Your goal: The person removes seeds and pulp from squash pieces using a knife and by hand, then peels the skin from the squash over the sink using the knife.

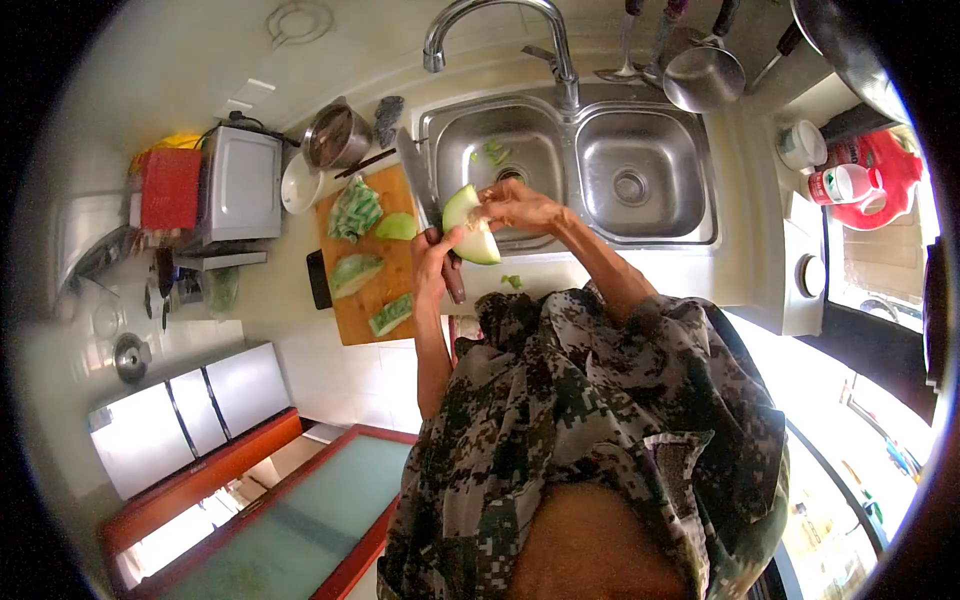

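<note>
My left hand (436,262) is closed around the brown handle of a kitchen knife (416,178), its broad blade pointing up and away from me. The same hand also steadies a thick wedge of pale green melon (480,243), possibly winter melon, at the sink's front left edge. My right hand (520,207) has its fingers bent into the wedge's inner side, at the yellowish seedy pulp (477,215). Left of the knife, a wooden cutting board (350,312) bears several melon pieces, among them a pale green one (397,226) and one with green rind (357,273).
Green peelings (492,153) lie in the left basin of the double sink (455,120), under a curved faucet (566,60). A scrap (512,281) rests on the front counter. A metal pot (338,135), a white bowl (300,185) and a dark phone-like slab (319,279) stand around the board.
</note>
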Action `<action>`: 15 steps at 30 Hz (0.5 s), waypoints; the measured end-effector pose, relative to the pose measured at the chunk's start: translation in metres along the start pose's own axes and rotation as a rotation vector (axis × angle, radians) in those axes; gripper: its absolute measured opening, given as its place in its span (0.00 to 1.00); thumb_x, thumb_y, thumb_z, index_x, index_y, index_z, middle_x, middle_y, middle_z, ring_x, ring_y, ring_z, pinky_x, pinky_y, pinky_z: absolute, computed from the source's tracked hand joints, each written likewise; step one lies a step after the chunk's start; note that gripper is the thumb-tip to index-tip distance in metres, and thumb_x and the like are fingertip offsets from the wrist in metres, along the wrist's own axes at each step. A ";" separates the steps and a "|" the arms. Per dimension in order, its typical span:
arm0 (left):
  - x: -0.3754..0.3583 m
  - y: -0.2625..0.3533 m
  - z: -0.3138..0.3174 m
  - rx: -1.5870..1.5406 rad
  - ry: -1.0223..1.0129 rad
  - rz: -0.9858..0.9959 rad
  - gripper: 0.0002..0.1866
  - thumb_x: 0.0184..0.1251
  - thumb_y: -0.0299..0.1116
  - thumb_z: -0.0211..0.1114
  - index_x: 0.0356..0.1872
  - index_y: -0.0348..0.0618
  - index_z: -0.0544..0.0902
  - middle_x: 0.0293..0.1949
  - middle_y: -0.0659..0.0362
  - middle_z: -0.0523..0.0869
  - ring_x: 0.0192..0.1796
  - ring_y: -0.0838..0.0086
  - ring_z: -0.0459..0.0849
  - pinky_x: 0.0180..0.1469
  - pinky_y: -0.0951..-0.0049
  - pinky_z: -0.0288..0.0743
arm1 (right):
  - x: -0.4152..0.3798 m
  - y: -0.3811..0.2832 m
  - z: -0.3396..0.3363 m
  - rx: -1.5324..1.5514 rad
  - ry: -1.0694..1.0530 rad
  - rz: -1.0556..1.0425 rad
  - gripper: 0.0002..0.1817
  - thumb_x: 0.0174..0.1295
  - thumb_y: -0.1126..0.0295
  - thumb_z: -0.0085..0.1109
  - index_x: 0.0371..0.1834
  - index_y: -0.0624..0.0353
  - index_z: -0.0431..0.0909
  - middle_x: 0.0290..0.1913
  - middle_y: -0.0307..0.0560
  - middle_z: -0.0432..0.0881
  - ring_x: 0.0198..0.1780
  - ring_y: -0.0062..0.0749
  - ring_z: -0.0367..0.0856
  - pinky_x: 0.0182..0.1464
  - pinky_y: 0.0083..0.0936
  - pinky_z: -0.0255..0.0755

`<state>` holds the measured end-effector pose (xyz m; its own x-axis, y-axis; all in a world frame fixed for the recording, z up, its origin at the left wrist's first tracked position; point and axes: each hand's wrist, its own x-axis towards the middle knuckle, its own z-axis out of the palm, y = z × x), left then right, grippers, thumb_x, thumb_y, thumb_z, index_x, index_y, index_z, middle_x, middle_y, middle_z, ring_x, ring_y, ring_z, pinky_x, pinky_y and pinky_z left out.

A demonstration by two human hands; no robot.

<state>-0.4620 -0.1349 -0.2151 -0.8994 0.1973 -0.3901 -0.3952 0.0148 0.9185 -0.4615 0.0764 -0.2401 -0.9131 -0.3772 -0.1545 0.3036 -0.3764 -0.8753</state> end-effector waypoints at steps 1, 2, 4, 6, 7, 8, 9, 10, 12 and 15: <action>-0.002 0.004 0.001 -0.003 0.004 0.000 0.14 0.53 0.32 0.73 0.21 0.40 0.74 0.19 0.61 0.76 0.16 0.78 0.70 0.19 0.76 0.65 | 0.001 0.005 -0.003 -0.066 -0.019 0.019 0.14 0.57 0.66 0.66 0.41 0.67 0.81 0.38 0.43 0.83 0.39 0.23 0.80 0.40 0.20 0.78; -0.006 0.013 0.004 0.076 -0.010 0.028 0.15 0.53 0.33 0.73 0.20 0.40 0.74 0.19 0.62 0.76 0.16 0.79 0.70 0.19 0.76 0.65 | 0.003 0.009 -0.005 -0.131 -0.036 0.037 0.16 0.57 0.66 0.66 0.40 0.70 0.81 0.39 0.47 0.83 0.42 0.27 0.81 0.41 0.23 0.80; -0.008 0.021 0.005 0.157 -0.027 0.056 0.16 0.53 0.33 0.74 0.19 0.41 0.73 0.18 0.62 0.75 0.16 0.79 0.70 0.19 0.77 0.66 | 0.008 0.019 -0.005 -0.087 -0.035 0.054 0.16 0.56 0.65 0.68 0.40 0.69 0.81 0.39 0.47 0.83 0.42 0.27 0.81 0.41 0.23 0.80; -0.003 0.020 0.003 0.200 -0.028 0.029 0.15 0.54 0.34 0.74 0.21 0.40 0.75 0.19 0.62 0.76 0.17 0.80 0.70 0.19 0.77 0.65 | 0.011 0.018 -0.006 -0.047 -0.034 0.065 0.17 0.54 0.65 0.69 0.39 0.69 0.81 0.38 0.46 0.83 0.42 0.27 0.81 0.41 0.23 0.79; -0.004 0.021 0.004 0.202 -0.028 0.032 0.15 0.54 0.34 0.74 0.21 0.40 0.75 0.19 0.62 0.76 0.17 0.80 0.70 0.19 0.77 0.65 | 0.011 0.016 -0.003 -0.026 -0.005 0.048 0.17 0.54 0.65 0.70 0.39 0.69 0.81 0.38 0.46 0.83 0.41 0.27 0.82 0.41 0.24 0.80; -0.008 0.021 0.007 0.151 -0.007 0.058 0.15 0.54 0.35 0.74 0.22 0.39 0.75 0.19 0.62 0.76 0.17 0.80 0.71 0.19 0.78 0.65 | 0.010 0.015 0.000 -0.004 0.023 0.032 0.17 0.53 0.65 0.71 0.38 0.68 0.81 0.38 0.46 0.84 0.41 0.27 0.82 0.41 0.25 0.80; -0.010 0.021 0.009 0.100 0.014 0.084 0.15 0.54 0.35 0.74 0.23 0.39 0.76 0.19 0.62 0.76 0.17 0.80 0.71 0.18 0.78 0.65 | 0.008 0.014 0.002 -0.001 0.023 0.028 0.17 0.53 0.65 0.71 0.38 0.68 0.81 0.38 0.46 0.84 0.41 0.27 0.82 0.41 0.25 0.80; -0.011 0.019 0.010 0.105 0.013 0.085 0.15 0.54 0.35 0.74 0.23 0.39 0.76 0.19 0.62 0.76 0.17 0.80 0.71 0.18 0.78 0.65 | 0.006 0.014 0.003 0.013 0.056 0.013 0.17 0.53 0.64 0.71 0.38 0.68 0.81 0.37 0.45 0.83 0.39 0.26 0.81 0.39 0.23 0.79; -0.012 0.017 0.012 0.086 0.022 0.069 0.15 0.54 0.37 0.74 0.25 0.39 0.77 0.20 0.63 0.77 0.17 0.80 0.71 0.19 0.78 0.65 | 0.007 0.011 0.004 0.027 0.089 -0.002 0.18 0.53 0.64 0.71 0.37 0.68 0.81 0.36 0.44 0.83 0.37 0.24 0.81 0.37 0.22 0.78; -0.009 0.012 0.006 0.142 0.012 0.051 0.17 0.57 0.42 0.72 0.26 0.40 0.77 0.20 0.64 0.76 0.18 0.80 0.72 0.19 0.78 0.65 | 0.009 0.019 0.002 -0.316 0.042 0.090 0.17 0.54 0.68 0.70 0.43 0.66 0.80 0.40 0.44 0.83 0.41 0.29 0.82 0.44 0.23 0.79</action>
<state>-0.4577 -0.1306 -0.2005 -0.9202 0.1899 -0.3424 -0.3190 0.1434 0.9369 -0.4638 0.0646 -0.2573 -0.8989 -0.3590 -0.2511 0.2905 -0.0596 -0.9550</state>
